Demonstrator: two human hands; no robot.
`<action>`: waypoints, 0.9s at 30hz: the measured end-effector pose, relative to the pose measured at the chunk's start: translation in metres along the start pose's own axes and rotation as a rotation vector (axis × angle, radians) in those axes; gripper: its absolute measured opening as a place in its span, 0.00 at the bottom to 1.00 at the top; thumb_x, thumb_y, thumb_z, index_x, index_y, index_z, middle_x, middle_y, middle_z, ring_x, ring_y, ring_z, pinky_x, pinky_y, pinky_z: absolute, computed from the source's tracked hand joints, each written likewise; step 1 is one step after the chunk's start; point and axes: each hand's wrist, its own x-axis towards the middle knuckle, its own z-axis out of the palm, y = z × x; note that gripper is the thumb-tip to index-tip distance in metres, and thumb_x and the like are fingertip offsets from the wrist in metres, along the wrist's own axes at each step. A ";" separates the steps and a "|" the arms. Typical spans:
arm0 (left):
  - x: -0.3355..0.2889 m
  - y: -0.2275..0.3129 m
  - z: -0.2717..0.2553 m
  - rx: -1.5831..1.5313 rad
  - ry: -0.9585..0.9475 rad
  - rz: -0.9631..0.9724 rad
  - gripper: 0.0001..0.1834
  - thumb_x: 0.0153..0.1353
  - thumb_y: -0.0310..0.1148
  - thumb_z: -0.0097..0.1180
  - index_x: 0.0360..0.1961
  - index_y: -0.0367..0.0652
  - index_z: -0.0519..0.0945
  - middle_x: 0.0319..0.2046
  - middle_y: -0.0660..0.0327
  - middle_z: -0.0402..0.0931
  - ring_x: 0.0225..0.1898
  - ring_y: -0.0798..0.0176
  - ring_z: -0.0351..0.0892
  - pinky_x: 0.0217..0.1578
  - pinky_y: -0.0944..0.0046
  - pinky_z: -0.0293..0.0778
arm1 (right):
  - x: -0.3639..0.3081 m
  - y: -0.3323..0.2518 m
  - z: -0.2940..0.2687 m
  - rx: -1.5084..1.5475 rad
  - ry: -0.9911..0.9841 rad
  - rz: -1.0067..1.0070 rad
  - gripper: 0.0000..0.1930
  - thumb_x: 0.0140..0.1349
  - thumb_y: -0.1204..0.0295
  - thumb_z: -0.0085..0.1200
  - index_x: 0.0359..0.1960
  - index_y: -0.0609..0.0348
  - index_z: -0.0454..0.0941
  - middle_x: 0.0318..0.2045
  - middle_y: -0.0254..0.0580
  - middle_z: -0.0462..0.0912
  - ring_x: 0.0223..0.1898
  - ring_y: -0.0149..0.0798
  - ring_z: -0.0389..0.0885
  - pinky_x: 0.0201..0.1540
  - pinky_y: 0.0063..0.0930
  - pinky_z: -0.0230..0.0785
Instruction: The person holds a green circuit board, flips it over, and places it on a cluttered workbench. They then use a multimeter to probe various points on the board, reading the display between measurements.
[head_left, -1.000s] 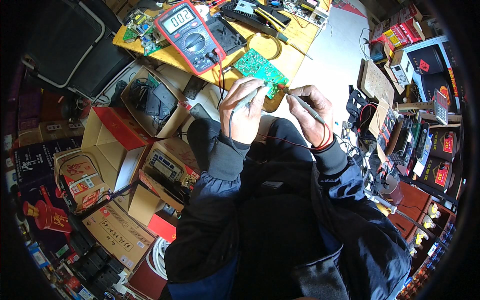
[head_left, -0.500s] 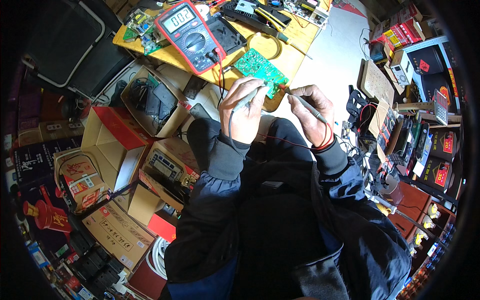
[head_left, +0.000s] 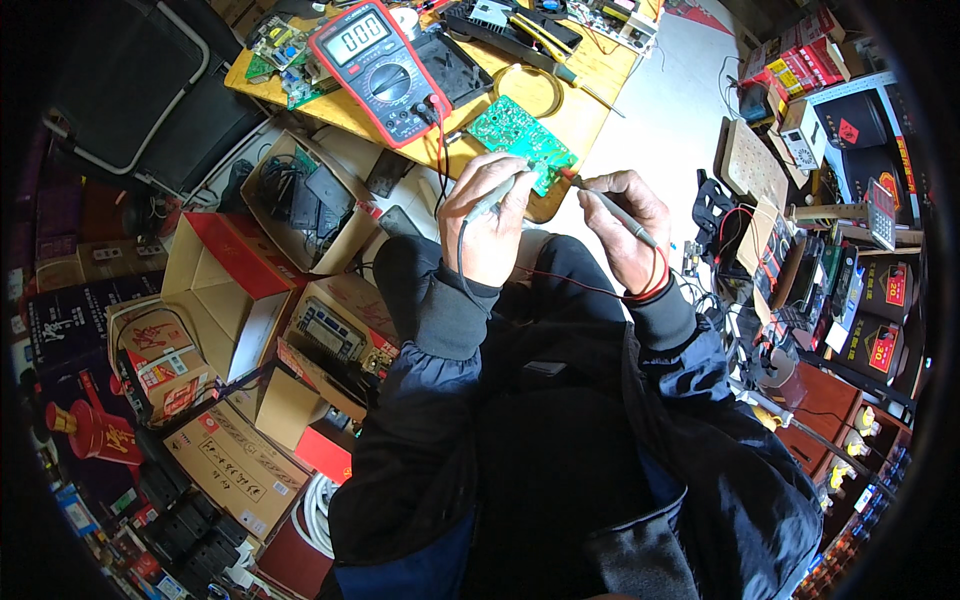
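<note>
A green circuit board [head_left: 507,127] lies on the near part of the wooden table, solder side up. My left hand [head_left: 487,222] pinches a grey test probe [head_left: 494,200] with a dark lead, its tip at the board's near edge. On the other side, my right hand [head_left: 632,225] grips a second grey probe [head_left: 622,219] with a red lead; its red tip end is at the board's right corner. Whether either tip touches metal is too small to tell. Beyond my left hand lies a red-framed multimeter [head_left: 385,75] with its display lit and both leads plugged in.
On the wooden table [head_left: 585,112] are a coil of solder wire [head_left: 545,91], a screwdriver [head_left: 590,90], a black plastic casing [head_left: 455,70] and other circuit boards [head_left: 283,52]. Open cardboard boxes [head_left: 235,290] crowd my left; cables and shelved goods fill the right.
The reading on the multimeter has dropped slightly to zero. Both hands and probes stay almost where they were, with the right hand shifted only a trace.
</note>
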 end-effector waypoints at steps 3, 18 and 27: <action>0.000 -0.001 0.000 0.002 -0.002 -0.008 0.08 0.68 0.23 0.63 0.46 0.34 0.86 0.46 0.52 0.86 0.51 0.49 0.86 0.53 0.54 0.82 | 0.001 0.001 0.001 0.014 0.000 -0.002 0.05 0.71 0.77 0.63 0.41 0.67 0.83 0.31 0.37 0.85 0.33 0.24 0.81 0.39 0.22 0.76; 0.001 0.001 0.000 0.012 -0.003 -0.005 0.07 0.68 0.23 0.63 0.45 0.33 0.87 0.46 0.51 0.87 0.51 0.48 0.86 0.53 0.54 0.82 | -0.003 -0.002 0.003 0.035 0.003 -0.001 0.05 0.71 0.77 0.62 0.41 0.68 0.83 0.32 0.38 0.86 0.34 0.25 0.82 0.40 0.23 0.76; 0.001 0.003 -0.001 0.025 0.003 0.012 0.07 0.67 0.21 0.64 0.45 0.32 0.87 0.45 0.52 0.87 0.50 0.50 0.86 0.54 0.55 0.81 | -0.002 -0.002 0.003 0.004 0.003 0.013 0.05 0.71 0.76 0.63 0.42 0.67 0.83 0.33 0.39 0.87 0.35 0.26 0.83 0.40 0.23 0.77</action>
